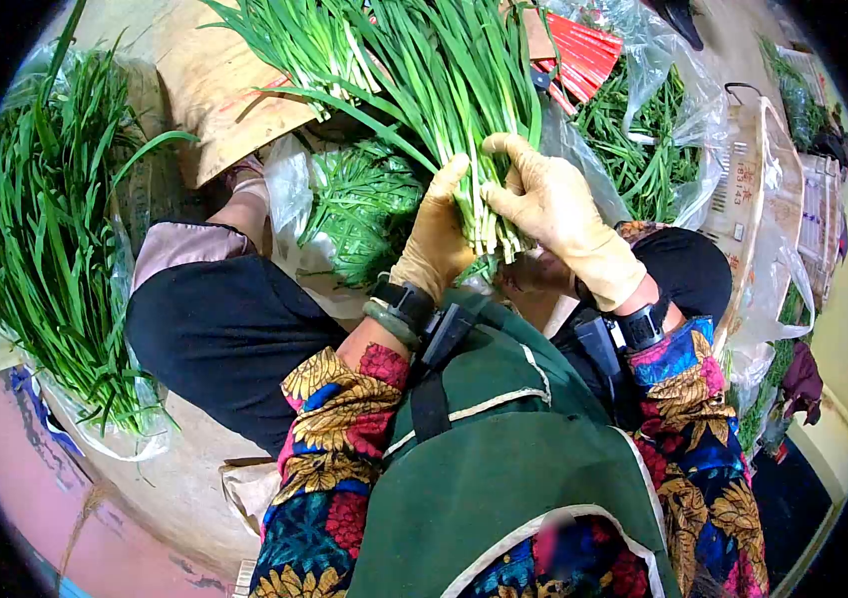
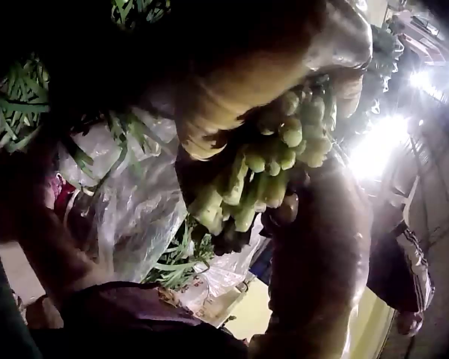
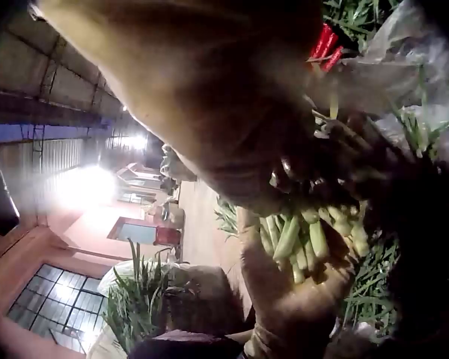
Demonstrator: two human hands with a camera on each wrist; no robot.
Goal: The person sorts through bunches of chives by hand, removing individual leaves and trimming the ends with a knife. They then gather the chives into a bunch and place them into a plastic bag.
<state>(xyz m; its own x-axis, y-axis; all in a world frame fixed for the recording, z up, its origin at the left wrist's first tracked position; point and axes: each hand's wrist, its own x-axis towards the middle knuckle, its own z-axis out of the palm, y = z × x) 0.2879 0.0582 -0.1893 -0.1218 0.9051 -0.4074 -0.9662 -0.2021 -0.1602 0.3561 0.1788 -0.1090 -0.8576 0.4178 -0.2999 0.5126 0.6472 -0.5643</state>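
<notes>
A bunch of garlic chives [image 1: 449, 90] points away from the person, its pale stem ends toward the lap in the head view. My left hand [image 1: 439, 231], in a yellowish glove, grips the bunch from the left near these ends, thumb along the stems. From the right, my gloved right hand [image 1: 563, 211] holds the same stems between curled fingers and thumb. The left wrist view shows the cut stem ends [image 2: 273, 161] bundled between the hands. In the right wrist view, the left palm [image 3: 292, 299] lies under the stem ends [image 3: 307, 239].
More chives [image 1: 294, 50] lie on a brown board [image 1: 209, 100] ahead. A tall heap of chives [image 1: 45, 259] stands at left. Loose green leaves [image 1: 364, 204] lie between the legs. At right are red strips [image 1: 588, 60], a plastic bag [image 1: 698, 120] of greens and a crate [image 1: 743, 189].
</notes>
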